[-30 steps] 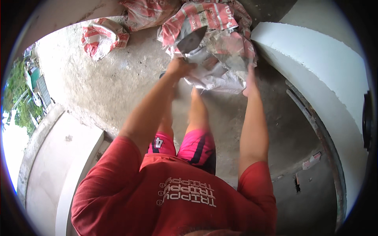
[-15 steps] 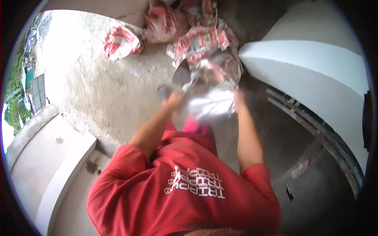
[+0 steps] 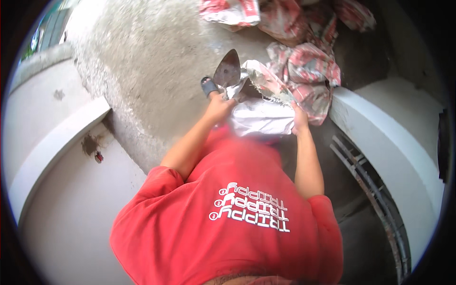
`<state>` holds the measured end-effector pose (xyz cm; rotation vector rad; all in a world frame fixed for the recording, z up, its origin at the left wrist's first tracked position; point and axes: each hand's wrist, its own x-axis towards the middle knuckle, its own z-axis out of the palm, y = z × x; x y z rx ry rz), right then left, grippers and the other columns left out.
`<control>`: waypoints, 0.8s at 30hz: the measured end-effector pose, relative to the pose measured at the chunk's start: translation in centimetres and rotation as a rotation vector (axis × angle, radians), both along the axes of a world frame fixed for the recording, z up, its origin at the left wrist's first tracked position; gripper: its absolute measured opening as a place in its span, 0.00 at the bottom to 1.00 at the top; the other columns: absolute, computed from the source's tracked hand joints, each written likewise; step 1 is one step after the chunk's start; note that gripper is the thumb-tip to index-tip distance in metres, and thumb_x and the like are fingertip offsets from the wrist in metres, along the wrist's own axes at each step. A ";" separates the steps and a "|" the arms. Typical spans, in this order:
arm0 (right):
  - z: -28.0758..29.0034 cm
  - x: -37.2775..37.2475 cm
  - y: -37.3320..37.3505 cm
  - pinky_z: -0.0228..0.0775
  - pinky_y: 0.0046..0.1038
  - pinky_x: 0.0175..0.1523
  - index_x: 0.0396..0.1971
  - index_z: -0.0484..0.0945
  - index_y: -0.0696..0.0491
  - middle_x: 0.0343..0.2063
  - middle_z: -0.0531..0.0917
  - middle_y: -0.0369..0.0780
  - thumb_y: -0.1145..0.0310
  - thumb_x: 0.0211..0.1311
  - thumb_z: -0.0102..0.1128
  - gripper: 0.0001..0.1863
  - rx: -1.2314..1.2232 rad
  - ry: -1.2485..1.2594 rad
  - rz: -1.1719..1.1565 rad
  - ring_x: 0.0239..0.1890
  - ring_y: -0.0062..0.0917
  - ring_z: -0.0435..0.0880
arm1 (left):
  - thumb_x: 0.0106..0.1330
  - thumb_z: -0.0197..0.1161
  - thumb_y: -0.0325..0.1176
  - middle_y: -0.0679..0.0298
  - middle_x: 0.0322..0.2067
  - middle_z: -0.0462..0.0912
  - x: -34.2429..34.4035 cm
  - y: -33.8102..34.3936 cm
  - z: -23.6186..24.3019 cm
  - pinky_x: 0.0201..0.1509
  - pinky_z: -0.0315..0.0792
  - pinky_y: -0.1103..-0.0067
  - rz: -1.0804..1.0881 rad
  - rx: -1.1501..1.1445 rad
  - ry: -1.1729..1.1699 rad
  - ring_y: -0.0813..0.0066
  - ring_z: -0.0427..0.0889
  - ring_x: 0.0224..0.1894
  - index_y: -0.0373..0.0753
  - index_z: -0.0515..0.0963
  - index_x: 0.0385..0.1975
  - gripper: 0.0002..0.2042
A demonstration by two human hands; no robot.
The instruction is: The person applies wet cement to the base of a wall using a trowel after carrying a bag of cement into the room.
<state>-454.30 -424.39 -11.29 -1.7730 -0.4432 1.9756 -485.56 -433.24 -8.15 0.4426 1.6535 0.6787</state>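
Note:
My left hand (image 3: 220,105) is closed on a steel trowel, its pointed dark blade (image 3: 228,69) sticking up, and against the left edge of a torn woven sack (image 3: 261,116). The sack shows white fabric with a frayed red-and-white printed flap folded at its top. My right hand (image 3: 299,117) is closed on the sack's right side. The trowel's handle is hidden by my fingers. A dark sandal (image 3: 208,86) on my foot shows just left of the trowel.
Crumpled red-and-white sacks (image 3: 308,64) lie on the rough concrete floor (image 3: 133,57) ahead and to the right. A low white wall (image 3: 57,156) is at my left. At my right are a white ledge (image 3: 380,142) and long metal bars (image 3: 361,175).
My view has turned, so the sack pile now sits farther right. My hands and the white sack have moved in toward my body, away from the pile, and the trowel blade stands clear above them.

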 end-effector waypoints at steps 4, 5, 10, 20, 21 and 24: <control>-3.4 -10.1 0.6 0.72 0.32 0.52 0.54 0.73 0.63 0.47 0.81 0.44 0.60 0.71 0.53 0.22 -0.092 0.065 0.128 0.46 0.28 0.81 | 0.60 0.62 0.35 0.68 0.21 0.77 -11.3 -1.2 -1.3 0.25 0.66 0.80 0.097 -0.073 0.002 0.81 0.71 0.21 0.35 0.78 0.34 0.10; -2.1 -15.1 1.4 0.73 0.32 0.52 0.53 0.73 0.63 0.46 0.81 0.44 0.60 0.71 0.53 0.22 -0.067 0.010 0.217 0.46 0.29 0.81 | 0.60 0.62 0.35 0.68 0.21 0.77 -14.6 -2.0 -1.9 0.26 0.66 0.79 0.123 -0.074 0.072 0.81 0.71 0.21 0.35 0.78 0.33 0.10; 0.3 -31.2 4.1 0.69 0.29 0.53 0.53 0.75 0.63 0.46 0.81 0.43 0.60 0.68 0.56 0.22 -0.132 0.064 0.369 0.47 0.27 0.78 | 0.58 0.62 0.34 0.68 0.24 0.78 -27.0 -2.9 -1.5 0.27 0.66 0.78 0.311 -0.039 0.190 0.80 0.71 0.23 0.32 0.79 0.32 0.11; -2.5 -53.9 13.2 0.73 0.28 0.34 0.47 0.77 0.63 0.33 0.82 0.40 0.57 0.69 0.55 0.21 -0.240 0.112 0.653 0.28 0.25 0.81 | 0.56 0.62 0.35 0.68 0.23 0.78 -47.9 8.4 4.1 0.26 0.65 0.78 0.489 0.030 0.444 0.80 0.72 0.22 0.31 0.80 0.32 0.12; -3.7 -54.3 14.4 0.73 0.31 0.41 0.51 0.75 0.63 0.37 0.82 0.46 0.54 0.67 0.56 0.26 -0.192 0.027 0.711 0.35 0.29 0.82 | 0.56 0.62 0.35 0.68 0.22 0.77 -48.7 10.4 4.1 0.25 0.64 0.78 0.469 0.008 0.451 0.80 0.72 0.21 0.32 0.80 0.31 0.12; -3.5 -58.2 18.7 0.70 0.36 0.54 0.58 0.72 0.61 0.46 0.81 0.55 0.47 0.65 0.56 0.33 -0.054 -0.190 1.006 0.49 0.39 0.81 | 0.55 0.63 0.38 0.66 0.26 0.79 -51.7 13.4 5.0 0.31 0.68 0.75 0.348 -0.168 0.469 0.77 0.73 0.26 0.29 0.80 0.39 0.18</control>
